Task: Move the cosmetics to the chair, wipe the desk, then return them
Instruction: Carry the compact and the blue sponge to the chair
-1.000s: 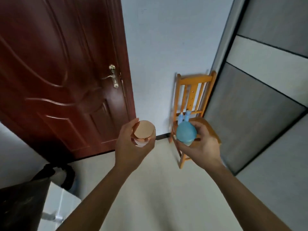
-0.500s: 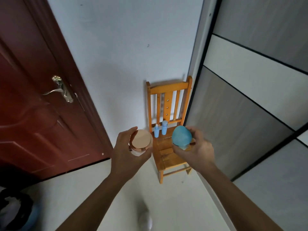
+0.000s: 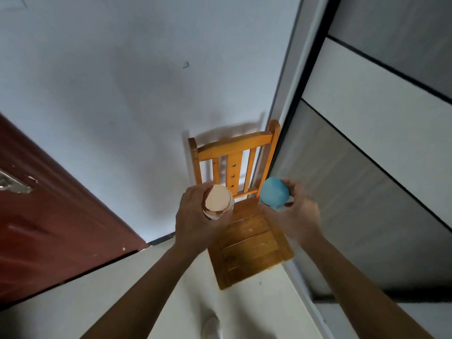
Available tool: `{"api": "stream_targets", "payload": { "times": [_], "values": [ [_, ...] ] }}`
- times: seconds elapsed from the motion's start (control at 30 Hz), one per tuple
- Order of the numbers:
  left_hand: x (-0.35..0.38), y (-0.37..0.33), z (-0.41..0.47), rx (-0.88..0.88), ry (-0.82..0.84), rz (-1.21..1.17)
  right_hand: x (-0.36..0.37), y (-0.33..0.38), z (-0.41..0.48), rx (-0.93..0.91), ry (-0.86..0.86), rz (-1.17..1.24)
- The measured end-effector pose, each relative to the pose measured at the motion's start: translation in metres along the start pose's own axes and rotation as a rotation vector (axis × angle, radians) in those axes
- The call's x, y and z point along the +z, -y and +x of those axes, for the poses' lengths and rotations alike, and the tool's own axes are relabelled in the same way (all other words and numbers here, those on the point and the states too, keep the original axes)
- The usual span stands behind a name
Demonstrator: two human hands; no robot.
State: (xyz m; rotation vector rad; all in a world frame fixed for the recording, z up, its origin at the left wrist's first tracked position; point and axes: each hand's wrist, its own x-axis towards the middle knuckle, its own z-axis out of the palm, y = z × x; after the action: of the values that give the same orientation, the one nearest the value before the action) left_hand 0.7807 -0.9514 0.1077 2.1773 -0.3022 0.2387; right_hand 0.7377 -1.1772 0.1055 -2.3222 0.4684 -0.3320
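Head view, I see my left hand (image 3: 195, 216) wrapped round the rose-gold-lidded jar (image 3: 218, 201), right hand (image 3: 297, 216) gripping the blue-capped jar (image 3: 274, 193), both over the chair (image 3: 249, 243) seat, chair nearer than before, door (image 3: 49, 228) slid further left

Glossy wood chair (image 3: 247, 243), metallic jar lid (image 3: 218, 198).

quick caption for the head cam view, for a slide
Left hand holds a rose-gold-lidded jar, right hand a blue-capped container, both before a wooden chair.
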Motion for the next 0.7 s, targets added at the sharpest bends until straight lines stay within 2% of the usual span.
{"api": "stream_targets", "payload": {
  "times": [0.2,0.37,0.7],
  "values": [
    [0.065,0.020,0.038,-0.101,0.023,0.025,0.027,-0.042,0.065,0.023,0.132,0.026],
    [0.135,0.029,0.057,-0.263,0.015,0.100,0.036,-0.090,0.120,0.034,0.246,0.018],
    [0.231,0.090,0.047,-0.553,-0.008,0.231,0.091,-0.174,0.175,-0.026,0.437,-0.045]
  ]
}}
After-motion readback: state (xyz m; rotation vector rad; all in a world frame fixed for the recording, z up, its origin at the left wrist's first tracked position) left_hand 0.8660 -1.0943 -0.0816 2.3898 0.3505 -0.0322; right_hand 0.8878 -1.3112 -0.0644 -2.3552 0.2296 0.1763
